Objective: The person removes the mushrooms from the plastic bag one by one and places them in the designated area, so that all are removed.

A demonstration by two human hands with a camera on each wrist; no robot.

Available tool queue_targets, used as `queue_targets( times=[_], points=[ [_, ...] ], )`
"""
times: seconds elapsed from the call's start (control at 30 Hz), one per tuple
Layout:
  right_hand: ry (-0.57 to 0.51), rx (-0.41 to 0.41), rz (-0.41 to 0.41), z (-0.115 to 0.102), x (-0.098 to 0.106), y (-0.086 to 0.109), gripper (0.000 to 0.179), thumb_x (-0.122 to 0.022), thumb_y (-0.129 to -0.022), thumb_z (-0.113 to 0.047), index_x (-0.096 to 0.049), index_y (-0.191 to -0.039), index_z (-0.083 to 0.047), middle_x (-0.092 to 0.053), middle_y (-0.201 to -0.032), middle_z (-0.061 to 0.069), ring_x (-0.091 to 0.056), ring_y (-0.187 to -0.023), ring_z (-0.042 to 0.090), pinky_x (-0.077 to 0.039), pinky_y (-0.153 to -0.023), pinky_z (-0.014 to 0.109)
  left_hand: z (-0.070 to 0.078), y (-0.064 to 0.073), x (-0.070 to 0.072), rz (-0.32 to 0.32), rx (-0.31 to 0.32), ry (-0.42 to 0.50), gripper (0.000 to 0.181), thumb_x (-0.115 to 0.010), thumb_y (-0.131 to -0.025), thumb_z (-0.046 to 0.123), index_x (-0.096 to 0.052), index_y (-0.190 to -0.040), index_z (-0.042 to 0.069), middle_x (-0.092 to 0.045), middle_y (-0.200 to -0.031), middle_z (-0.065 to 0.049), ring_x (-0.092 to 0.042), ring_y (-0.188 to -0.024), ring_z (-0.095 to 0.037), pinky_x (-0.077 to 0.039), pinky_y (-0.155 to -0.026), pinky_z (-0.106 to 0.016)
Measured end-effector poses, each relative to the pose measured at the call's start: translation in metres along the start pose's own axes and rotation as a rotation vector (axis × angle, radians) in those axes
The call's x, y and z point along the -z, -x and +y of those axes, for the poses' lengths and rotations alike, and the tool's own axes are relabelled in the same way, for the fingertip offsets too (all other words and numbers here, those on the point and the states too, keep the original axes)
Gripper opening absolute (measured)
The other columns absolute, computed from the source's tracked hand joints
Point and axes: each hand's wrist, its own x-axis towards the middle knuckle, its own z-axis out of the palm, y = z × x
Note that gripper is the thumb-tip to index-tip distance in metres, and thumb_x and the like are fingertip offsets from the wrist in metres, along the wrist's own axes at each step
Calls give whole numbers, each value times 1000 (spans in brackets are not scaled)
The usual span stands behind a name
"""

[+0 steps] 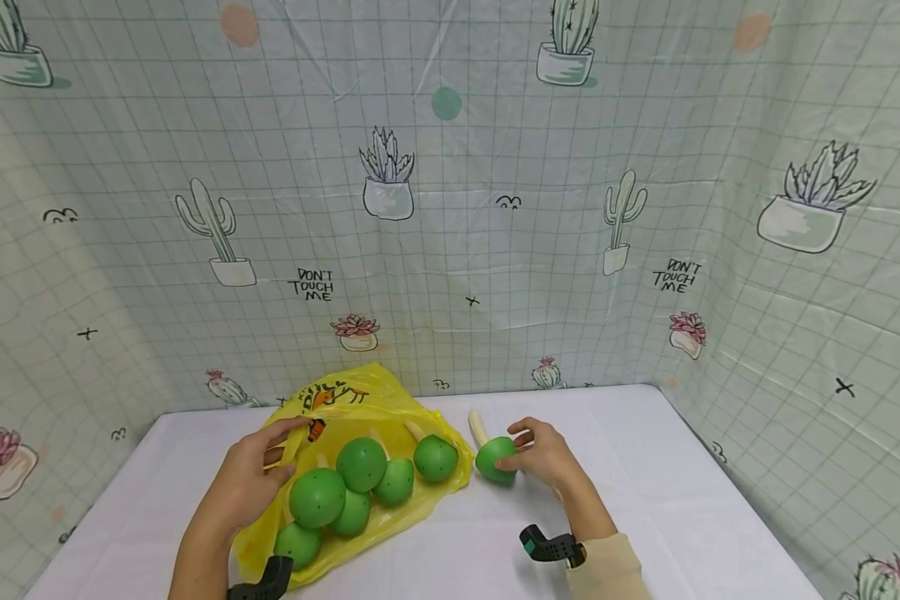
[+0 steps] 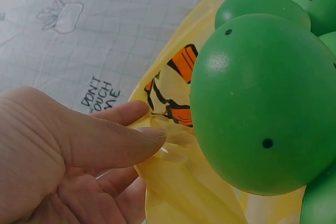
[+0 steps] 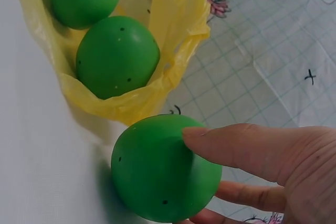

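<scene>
My left hand (image 1: 242,479) pinches the side of a yellow plastic bag (image 1: 390,408) between thumb and fingers. Its mouth gapes toward me, and printed orange and black marks show on the film. Inside lie several toy mushrooms with pale stems and green, black-dotted caps, the largest-looking cap (image 2: 262,103) close beside the left hand in the left wrist view. Just right of the bag, my right hand (image 1: 547,454) holds another green toy mushroom (image 1: 493,460) by its cap, thumb on top and fingers round the far side (image 3: 157,171). Its pale stem (image 1: 477,427) points away from me.
A white-covered table (image 1: 690,500) carries everything. Behind it and at both sides hangs a pale gridded cloth (image 1: 450,250) printed with potted cacti. Black straps (image 1: 551,546) sit on both wrists.
</scene>
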Motion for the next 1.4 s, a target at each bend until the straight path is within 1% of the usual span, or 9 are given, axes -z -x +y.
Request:
queue_targets(
  times=[0.1, 0.2, 0.43, 0.6, 0.77, 1.0, 1.13, 1.23, 1.4],
  points=[
    [-11, 8, 23, -1, 0, 1, 62, -93, -77, -9, -64, -131, 2, -65, -118, 17, -62, -109, 35, -55, -93, 53, 0, 0, 0, -1, 5, -3, 64, -63, -95, -16, -51, -154, 4, -41, -158, -32, -49, -136, -56, -52, -105, -61],
    [-29, 25, 63, -4, 1, 2, 60, -91, -80, -10, -63, -132, 3, -65, -120, 18, -62, -111, 35, -55, -94, 53, 0, 0, 1, -5, 5, -3, 64, -63, -95, -16, -51, -154, 4, -41, -159, -32, -48, -137, -56, -51, -106, -62],
    [-86, 54, 166, -15, 3, 6, 60, -89, -85, -18, -63, -135, 2, -65, -125, 19, -61, -117, 35, -55, -98, 51, 0, -1, 1, -5, 12, 1, 65, -63, -95, -16, -50, -155, 5, -39, -160, -32, -48, -137, -57, -52, -105, -61],
    [-136, 73, 180, -27, 2, 12, 59, -88, -86, -19, -63, -136, 1, -65, -128, 21, -61, -120, 38, -55, -101, 52, -1, 0, 2, 1, 7, -6, 65, -63, -95, -16, -50, -155, 5, -39, -160, -32, -49, -136, -57, -52, -105, -61],
    [-164, 119, 166, -38, -3, 19, 58, -88, -87, -20, -64, -136, 0, -66, -130, 20, -62, -124, 39, -55, -104, 52, 0, 0, 2, -7, 13, 1, 65, -63, -95, -16, -50, -155, 5, -38, -160, -32, -48, -137, -57, -52, -105, -61],
    [-241, 185, 108, -46, -13, 23, 56, -88, -87, -25, -66, -133, -2, -66, -133, 19, -62, -127, 39, -55, -105, 52, 1, 0, 1, -8, 12, 3, 64, -62, -95, -17, -51, -154, 5, -39, -160, -32, -48, -137, -56, -51, -106, -62],
    [-300, 230, 55, -49, -20, 25, 53, -87, -89, -22, -68, -133, -1, -66, -135, 18, -62, -127, 38, -56, -105, 48, 1, 0, 1, -3, 5, 4, 63, -62, -95, -17, -52, -153, 5, -40, -159, -32, -48, -137, -56, -50, -106, -63],
    [-337, 249, 9, -52, -25, 26, 50, -86, -90, -20, -69, -132, -2, -67, -134, 14, -62, -128, 37, -56, -105, 44, 1, -1, 0, 1, 8, 6, 63, -62, -95, -17, -52, -153, 5, -41, -158, -33, -49, -137, -56, -50, -107, -63],
    [-362, 272, -34, -56, -32, 30, 46, -85, -90, -16, -70, -131, -1, -68, -132, 11, -62, -129, 35, -55, -107, 42, 0, -1, 0, -4, 1, 2, 63, -62, -95, -17, -52, -153, 5, -41, -158, -33, -49, -136, -56, -51, -106, -62]
  ],
)
